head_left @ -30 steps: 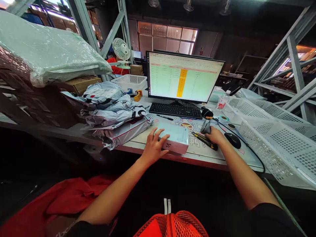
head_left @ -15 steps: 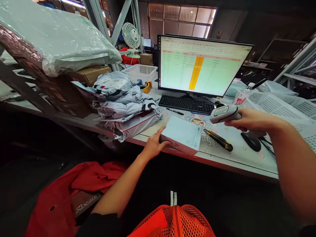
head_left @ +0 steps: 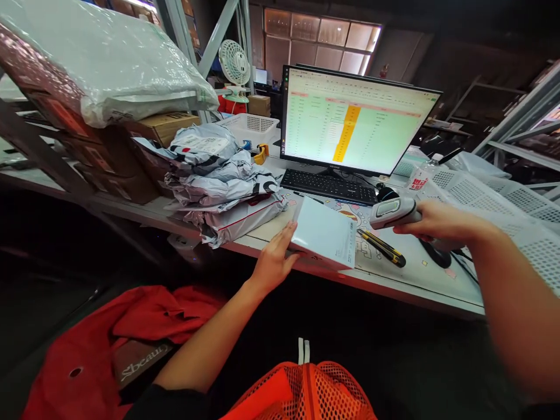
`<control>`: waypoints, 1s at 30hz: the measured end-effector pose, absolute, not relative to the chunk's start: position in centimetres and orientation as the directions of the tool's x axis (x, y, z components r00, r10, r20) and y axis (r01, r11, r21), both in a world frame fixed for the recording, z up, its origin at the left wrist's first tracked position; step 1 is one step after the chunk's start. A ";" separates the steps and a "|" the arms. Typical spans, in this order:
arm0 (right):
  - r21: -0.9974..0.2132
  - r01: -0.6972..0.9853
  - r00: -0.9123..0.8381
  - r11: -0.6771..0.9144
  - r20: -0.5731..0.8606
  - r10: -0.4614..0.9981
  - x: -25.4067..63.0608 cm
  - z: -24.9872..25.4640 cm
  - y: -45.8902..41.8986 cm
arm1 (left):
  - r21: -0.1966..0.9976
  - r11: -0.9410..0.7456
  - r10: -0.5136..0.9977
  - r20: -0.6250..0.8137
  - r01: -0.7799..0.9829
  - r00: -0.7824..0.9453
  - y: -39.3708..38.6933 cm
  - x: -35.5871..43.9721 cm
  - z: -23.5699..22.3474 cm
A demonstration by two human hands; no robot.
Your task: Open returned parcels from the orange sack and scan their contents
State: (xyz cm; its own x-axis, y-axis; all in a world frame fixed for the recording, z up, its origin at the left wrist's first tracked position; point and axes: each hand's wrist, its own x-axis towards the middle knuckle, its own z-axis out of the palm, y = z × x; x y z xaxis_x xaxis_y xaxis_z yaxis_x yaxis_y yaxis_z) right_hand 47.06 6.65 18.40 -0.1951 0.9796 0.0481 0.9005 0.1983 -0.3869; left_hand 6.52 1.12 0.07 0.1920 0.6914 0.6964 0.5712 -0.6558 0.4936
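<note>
A white box (head_left: 324, 233) lies near the front edge of the desk, with small print along its right end. My left hand (head_left: 276, 256) grips its left end, fingers on the upper side and thumb on the front face. To the right, my right hand (head_left: 437, 221) is wrapped round the handle of a grey barcode scanner (head_left: 394, 211), held above the desk with its head pointing left towards the box. Between box and scanner lies a yellow and black utility knife (head_left: 382, 248). A black mouse (head_left: 435, 253) sits beneath my right hand.
Grey plastic mailing bags (head_left: 231, 192) are piled left of the box. Behind it stand a black keyboard (head_left: 328, 185) and a monitor (head_left: 319, 122) with a spreadsheet. White perforated baskets (head_left: 481, 201) and a bottle (head_left: 422, 175) are at the right. Wrapped parcels fill the left shelf.
The box has tipped slightly, its top face turning more towards me under my left hand. The scanner has shifted a little left and down relative to the view, which has also moved slightly.
</note>
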 end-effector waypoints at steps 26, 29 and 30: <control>-0.169 0.985 0.123 -0.046 0.482 0.867 62.9 1.4 10.1 | 0.380 -0.713 0.615 0.743 0.589 0.265 1.1 4.4 4.6; -0.205 0.978 0.120 -0.022 0.481 0.868 63.6 0.0 10.2 | 0.375 -0.719 0.540 0.831 0.585 0.132 2.8 6.8 3.6; -0.213 0.977 0.125 -0.022 0.486 0.865 63.7 -0.3 10.3 | 0.373 -0.721 0.515 0.852 0.584 0.092 3.5 7.5 3.5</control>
State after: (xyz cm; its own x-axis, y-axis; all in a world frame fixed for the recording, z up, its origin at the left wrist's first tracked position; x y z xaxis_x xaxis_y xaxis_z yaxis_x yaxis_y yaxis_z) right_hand 63.68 10.28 -0.30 0.1254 0.8648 0.4863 0.9768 -0.0218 -0.2131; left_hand 7.50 3.52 3.51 0.0915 0.5148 0.8524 0.5839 -0.7212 0.3728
